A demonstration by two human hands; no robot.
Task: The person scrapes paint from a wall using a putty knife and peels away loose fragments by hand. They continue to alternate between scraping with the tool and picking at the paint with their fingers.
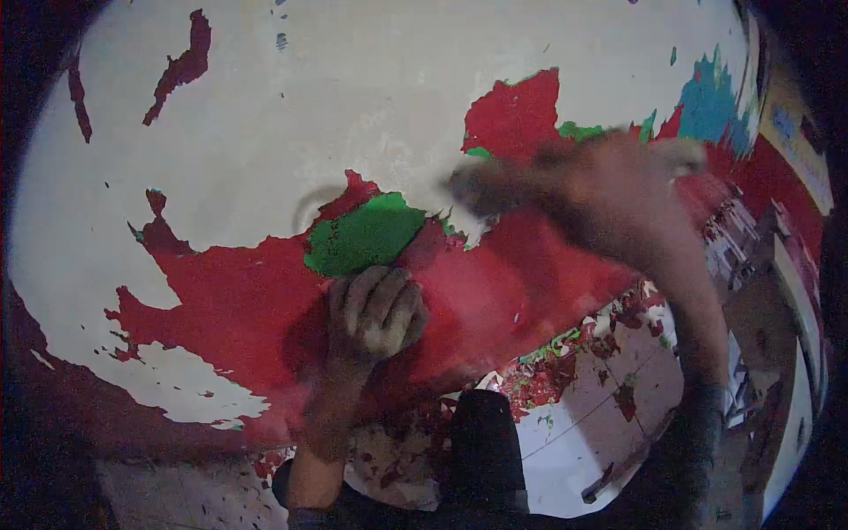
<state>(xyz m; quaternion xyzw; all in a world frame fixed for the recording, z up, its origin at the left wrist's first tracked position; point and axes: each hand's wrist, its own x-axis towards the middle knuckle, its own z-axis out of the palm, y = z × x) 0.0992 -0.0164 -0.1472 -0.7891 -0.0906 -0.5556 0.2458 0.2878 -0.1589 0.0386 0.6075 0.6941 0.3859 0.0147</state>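
A large, curved panel (256,115) carries white paint, torn away in ragged patches that bare a red layer (238,283). My left hand (375,309) is closed in front of the red area, its curled fingers at the lower edge of a green flap of peeled paint (367,234). That flap still meets the ragged white edge along its top. My right hand (601,181) reaches across from the right, smeared by motion, with its fingers near the torn edge right of the flap. Whether it holds anything cannot be made out.
Red and green paint flakes (548,380) litter the tiled floor (574,450) below the panel. A blue patch (707,102) shows at the upper right. A small dark object (601,486) lies on the floor. Pale, long pieces (799,327) stand at the far right.
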